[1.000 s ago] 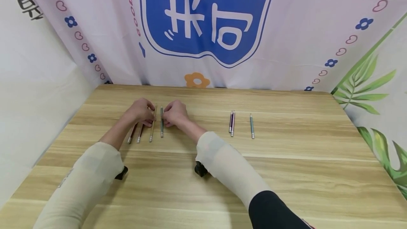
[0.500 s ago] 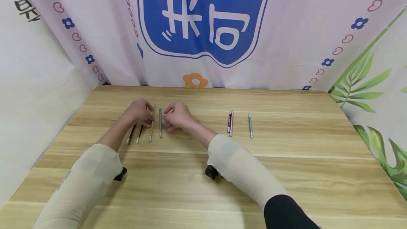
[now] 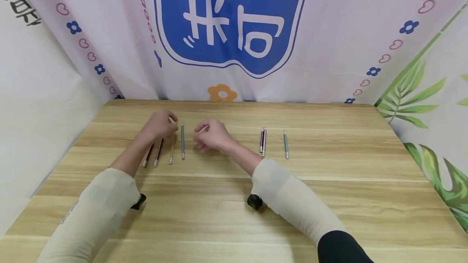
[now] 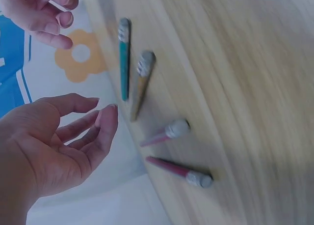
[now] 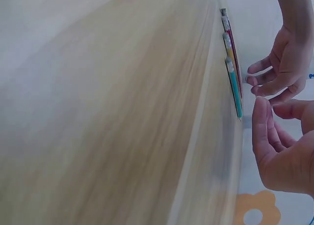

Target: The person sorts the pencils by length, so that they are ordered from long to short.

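Note:
Four pencils lie side by side on the left of the table: two dark red ones (image 3: pixel 159 153), a yellow one (image 3: pixel 171 153) and a teal one (image 3: pixel 183 143). Above the yellow and red pencils hovers my left hand (image 3: pixel 161 125), fingers loosely bent; the left wrist view shows nothing between thumb and fingertips of this left hand (image 4: pixel 64 146). My right hand (image 3: pixel 213 135) is just right of the teal pencil, apart from it. In the right wrist view the right hand (image 5: pixel 284 151) holds nothing, its fingers bent loosely near the teal pencil (image 5: pixel 234 90).
Further right on the wooden table (image 3: pixel 219 222) lie two purple pencils (image 3: pixel 263 141) close together and another teal pencil (image 3: pixel 286 145). A printed curtain (image 3: pixel 329 52) hangs along the back edge. Black wrist devices, one of them (image 3: pixel 254 201) at the right sleeve, hang below both sleeves.
My right hand has left the teal pencil and moved right, away from it. The left hand has stayed nearly in place, lifting slightly off the yellow pencil.

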Motion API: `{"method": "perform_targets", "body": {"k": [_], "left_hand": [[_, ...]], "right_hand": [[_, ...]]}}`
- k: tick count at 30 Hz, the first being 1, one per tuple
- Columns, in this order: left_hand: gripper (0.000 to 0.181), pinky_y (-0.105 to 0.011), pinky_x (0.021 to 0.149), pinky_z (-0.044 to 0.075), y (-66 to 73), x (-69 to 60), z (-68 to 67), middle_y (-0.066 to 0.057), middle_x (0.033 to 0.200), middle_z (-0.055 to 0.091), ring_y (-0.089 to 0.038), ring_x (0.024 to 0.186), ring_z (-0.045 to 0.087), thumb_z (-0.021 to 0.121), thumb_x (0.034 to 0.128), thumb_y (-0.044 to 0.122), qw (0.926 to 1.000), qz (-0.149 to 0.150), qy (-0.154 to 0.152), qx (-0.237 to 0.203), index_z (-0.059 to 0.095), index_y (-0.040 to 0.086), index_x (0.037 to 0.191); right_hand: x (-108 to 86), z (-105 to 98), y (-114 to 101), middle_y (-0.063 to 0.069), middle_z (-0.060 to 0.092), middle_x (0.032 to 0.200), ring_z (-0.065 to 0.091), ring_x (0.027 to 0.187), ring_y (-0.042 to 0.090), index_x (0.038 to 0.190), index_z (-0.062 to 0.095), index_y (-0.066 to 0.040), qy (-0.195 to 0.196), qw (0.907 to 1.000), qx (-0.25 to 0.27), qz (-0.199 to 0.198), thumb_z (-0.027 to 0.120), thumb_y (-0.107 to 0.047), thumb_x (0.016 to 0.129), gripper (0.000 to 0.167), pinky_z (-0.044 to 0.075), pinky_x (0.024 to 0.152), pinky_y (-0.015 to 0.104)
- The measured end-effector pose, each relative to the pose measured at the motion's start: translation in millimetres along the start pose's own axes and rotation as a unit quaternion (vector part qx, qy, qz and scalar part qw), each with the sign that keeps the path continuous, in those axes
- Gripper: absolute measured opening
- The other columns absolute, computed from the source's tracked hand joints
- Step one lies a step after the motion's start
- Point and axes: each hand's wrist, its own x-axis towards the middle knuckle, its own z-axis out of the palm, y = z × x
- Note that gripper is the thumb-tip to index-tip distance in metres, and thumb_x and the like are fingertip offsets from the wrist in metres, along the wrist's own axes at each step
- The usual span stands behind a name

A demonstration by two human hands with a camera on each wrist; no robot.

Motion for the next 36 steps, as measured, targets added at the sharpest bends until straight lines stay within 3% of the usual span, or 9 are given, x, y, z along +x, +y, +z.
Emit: {"method": "perform_targets", "body": {"k": [4, 9, 14, 18, 26, 32, 36], "left_hand": [[0.039, -0.032, 0.061, 0.063, 9.2, 0.5, 5.0, -0.027, 0.098, 0.067, -0.020, 0.066, 0.066, 0.057, 0.0923, -0.003, 0.9994, 0.014, 0.000, -0.032, 0.056, -0.018, 0.128], [0.039, -0.031, 0.064, 0.063, 19.4, 1.3, 11.3, -0.025, 0.098, 0.067, -0.020, 0.067, 0.066, 0.058, 0.0936, -0.001, 0.9986, 0.023, -0.008, -0.047, 0.057, -0.016, 0.130], [0.038, -0.031, 0.064, 0.065, 26.5, 4.3, 17.4, -0.026, 0.099, 0.066, -0.019, 0.069, 0.067, 0.059, 0.0936, -0.001, 0.9971, 0.025, -0.018, -0.069, 0.057, -0.017, 0.129], [0.038, -0.032, 0.067, 0.066, 32.8, 5.1, 22.2, -0.027, 0.101, 0.068, -0.020, 0.071, 0.069, 0.060, 0.0937, 0.000, 0.9972, 0.028, -0.020, -0.066, 0.059, -0.016, 0.129], [0.036, -0.033, 0.066, 0.066, 43.9, 9.8, 35.4, -0.028, 0.099, 0.069, -0.021, 0.070, 0.070, 0.064, 0.0951, 0.000, 0.9950, 0.038, -0.036, -0.085, 0.060, -0.016, 0.127], [0.036, -0.032, 0.068, 0.067, 53.3, 15.2, 46.1, -0.029, 0.101, 0.069, -0.022, 0.070, 0.070, 0.064, 0.0956, 0.000, 0.9932, 0.032, -0.047, -0.102, 0.060, -0.016, 0.127], [0.035, -0.035, 0.069, 0.067, 62.6, 17.4, 53.8, -0.029, 0.101, 0.070, -0.026, 0.072, 0.071, 0.066, 0.0956, 0.000, 0.9933, 0.046, -0.052, -0.093, 0.061, -0.015, 0.126]], "right_hand": [[-4.5, -10.1, 1.4, 0.031, 0.071, 0.104, 0.070, 0.071, 0.027, 0.125, 0.062, 0.011, -0.002, 1.0000, -0.004, -0.002, 0.067, 0.002, 0.096, 0.031, 0.067, 0.063, 0.033], [-8.9, -24.2, 2.0, 0.033, 0.070, 0.104, 0.069, 0.071, 0.026, 0.125, 0.062, 0.011, 0.000, 0.9999, -0.013, -0.007, 0.066, 0.002, 0.096, 0.031, 0.068, 0.067, 0.037], [-13.0, -36.3, 1.3, 0.034, 0.069, 0.106, 0.067, 0.068, 0.021, 0.124, 0.063, 0.011, 0.011, 0.9997, -0.021, -0.010, 0.066, 0.003, 0.095, 0.031, 0.066, 0.061, 0.031], [-16.7, -45.1, 1.0, 0.033, 0.069, 0.109, 0.067, 0.071, 0.022, 0.125, 0.063, 0.011, 0.015, 0.9994, -0.029, -0.008, 0.066, 0.003, 0.095, 0.032, 0.063, 0.057, 0.026], [-26.6, -64.5, 2.3, 0.027, 0.070, 0.103, 0.070, 0.075, 0.026, 0.127, 0.063, 0.008, 0.030, 0.9989, -0.037, 0.000, 0.066, 0.001, 0.094, 0.034, 0.067, 0.070, 0.040], [-33.7, -75.8, 3.6, 0.030, 0.071, 0.104, 0.073, 0.084, 0.034, 0.126, 0.064, 0.008, 0.043, 0.9985, -0.034, 0.008, 0.068, 0.001, 0.094, 0.032, 0.067, 0.072, 0.041], [-38.2, -83.3, 5.4, 0.029, 0.072, 0.102, 0.073, 0.085, 0.035, 0.125, 0.064, 0.008, 0.050, 0.9978, -0.043, 0.009, 0.068, 0.001, 0.095, 0.031, 0.067, 0.070, 0.037]]}}
